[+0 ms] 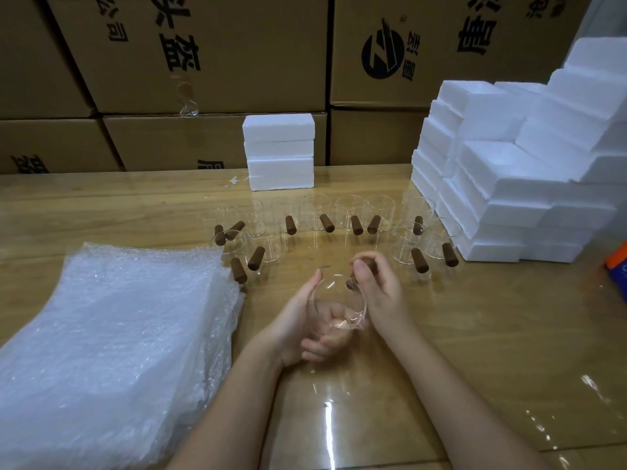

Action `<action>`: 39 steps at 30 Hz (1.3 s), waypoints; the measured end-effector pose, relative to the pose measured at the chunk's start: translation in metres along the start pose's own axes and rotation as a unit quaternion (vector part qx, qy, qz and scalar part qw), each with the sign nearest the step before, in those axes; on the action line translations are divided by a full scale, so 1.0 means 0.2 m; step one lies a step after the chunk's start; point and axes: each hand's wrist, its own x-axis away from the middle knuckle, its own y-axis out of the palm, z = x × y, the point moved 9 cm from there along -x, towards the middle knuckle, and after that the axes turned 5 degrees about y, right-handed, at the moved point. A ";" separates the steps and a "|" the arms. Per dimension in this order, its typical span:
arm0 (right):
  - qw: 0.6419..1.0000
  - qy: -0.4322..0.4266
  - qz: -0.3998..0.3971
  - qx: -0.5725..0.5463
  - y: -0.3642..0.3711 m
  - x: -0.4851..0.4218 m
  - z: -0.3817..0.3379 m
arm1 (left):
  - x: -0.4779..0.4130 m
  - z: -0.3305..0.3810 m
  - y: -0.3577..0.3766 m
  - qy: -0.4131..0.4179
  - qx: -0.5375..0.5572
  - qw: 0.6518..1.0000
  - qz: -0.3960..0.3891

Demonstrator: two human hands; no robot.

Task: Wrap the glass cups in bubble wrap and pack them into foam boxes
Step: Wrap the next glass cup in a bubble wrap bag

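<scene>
Above the tabletop [475, 334] | glass cup [330, 296] is cradled by the left hand [295, 329], fingers curled beneath | its brown handle [349, 284] is pinched by the right hand [380, 293] | bubble wrap [112, 334] is stacked at left

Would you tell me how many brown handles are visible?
12 handles: seven along the back row, two front left, two front right, one in the right hand; others may be hidden.

A clear, brown-handled cup [334, 305] is held tilted above the tabletop [475, 334]. More cups [319, 217] stand between bubble wrap [112, 334] and foam boxes [509, 178].
</scene>
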 end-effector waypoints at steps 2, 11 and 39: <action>1.000 0.006 0.016 0.011 -0.03 -0.01 0.01 | -0.01 -0.01 -0.02 -0.002 -0.031 0.999 0.028; 0.988 0.028 0.138 0.058 -0.11 0.02 0.06 | -0.02 0.06 -0.16 0.108 -0.001 0.956 0.272; 0.952 0.155 0.042 0.261 -0.14 -0.03 0.30 | 0.47 0.62 0.10 0.287 -0.646 0.428 0.563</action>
